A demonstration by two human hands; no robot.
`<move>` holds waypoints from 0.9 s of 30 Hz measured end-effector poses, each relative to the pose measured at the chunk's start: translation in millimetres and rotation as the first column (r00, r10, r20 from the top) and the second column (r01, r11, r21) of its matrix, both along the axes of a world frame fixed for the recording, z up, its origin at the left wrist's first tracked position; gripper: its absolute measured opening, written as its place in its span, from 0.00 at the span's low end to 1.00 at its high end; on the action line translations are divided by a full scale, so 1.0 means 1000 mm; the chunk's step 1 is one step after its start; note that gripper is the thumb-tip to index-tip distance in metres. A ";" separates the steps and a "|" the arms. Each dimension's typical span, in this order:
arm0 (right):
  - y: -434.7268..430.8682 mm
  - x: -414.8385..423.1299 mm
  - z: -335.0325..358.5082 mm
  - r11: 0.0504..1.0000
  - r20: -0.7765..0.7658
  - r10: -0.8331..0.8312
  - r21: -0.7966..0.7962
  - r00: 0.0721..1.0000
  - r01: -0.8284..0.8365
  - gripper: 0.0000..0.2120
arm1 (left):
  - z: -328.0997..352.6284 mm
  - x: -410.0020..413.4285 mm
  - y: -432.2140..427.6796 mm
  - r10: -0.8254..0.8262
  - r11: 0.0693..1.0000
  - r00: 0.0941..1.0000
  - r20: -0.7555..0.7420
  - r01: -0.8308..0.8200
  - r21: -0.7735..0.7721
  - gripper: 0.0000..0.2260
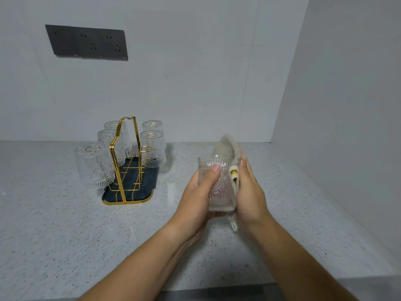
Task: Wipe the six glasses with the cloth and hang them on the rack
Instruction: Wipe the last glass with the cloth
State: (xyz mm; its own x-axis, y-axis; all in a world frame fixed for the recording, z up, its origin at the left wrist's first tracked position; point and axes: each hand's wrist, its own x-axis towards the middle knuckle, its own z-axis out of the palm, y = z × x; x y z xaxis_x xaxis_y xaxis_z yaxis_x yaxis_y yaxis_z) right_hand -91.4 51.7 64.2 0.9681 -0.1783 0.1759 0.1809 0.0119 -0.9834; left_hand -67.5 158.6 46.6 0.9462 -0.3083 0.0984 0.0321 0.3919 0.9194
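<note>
5 glasses (pixel 94 165) hung mouth down on the gold rack (pixel 112 166), which stood on a dark tray (pixel 108 195) on the speckled counter (pixel 65 224). The 6th glass (pixel 217 185) was upright in your left hand (pixel 195 196), above the counter and well to the right of the rack. Your thumb curled across its near face, so that hand gripped it. Your right hand (pixel 249 192) lay flat, fingers straight, pressing the cloth (pixel 225 146) against the glass's right side without curling round anything I could see. The cloth bunched up behind the rim and a loop of it hung below the base.

I judged the glass light but rigid and brittle. Its ribbed wall gave your fingers some bite, though a damp surface would be slippery. The best hold looked to be round the lower wall near the thick base, leaving the mouth free to go over a peg.

1 peg (pixel 145 149) on the rack's near right looked free, just beside a hung glass, so a careless tilt could knock glass on glass. You had open counter between the glass and the rack. The side wall (pixel 347 105) closed in your right, and the counter's front edge ran under your forearms.
</note>
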 end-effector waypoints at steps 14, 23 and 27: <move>0.019 -0.017 -0.039 0.976 0.147 0.078 -0.213 0.986 -0.045 0.26 | 0.007 0.017 0.010 0.095 0.989 0.994 0.056 -0.101 0.112 0.17; 0.009 -0.008 -0.014 0.996 0.034 0.080 -0.043 0.996 -0.079 0.23 | -0.002 0.011 0.008 -0.090 0.993 0.992 -0.083 0.084 -0.082 0.24; 0.018 -0.025 -0.036 0.992 0.093 0.124 -0.048 0.988 -0.120 0.26 | 0.002 0.023 0.016 0.076 0.986 0.997 -0.002 -0.075 0.149 0.18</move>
State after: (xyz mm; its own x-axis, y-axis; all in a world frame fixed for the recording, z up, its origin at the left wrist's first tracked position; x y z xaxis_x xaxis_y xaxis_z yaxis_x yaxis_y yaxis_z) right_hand -116.2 70.1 28.3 0.9605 -0.0499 0.2738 0.2740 -0.0016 -0.9617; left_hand -44.7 174.6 48.5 0.9678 -0.2468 0.0494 0.0150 0.2525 0.9675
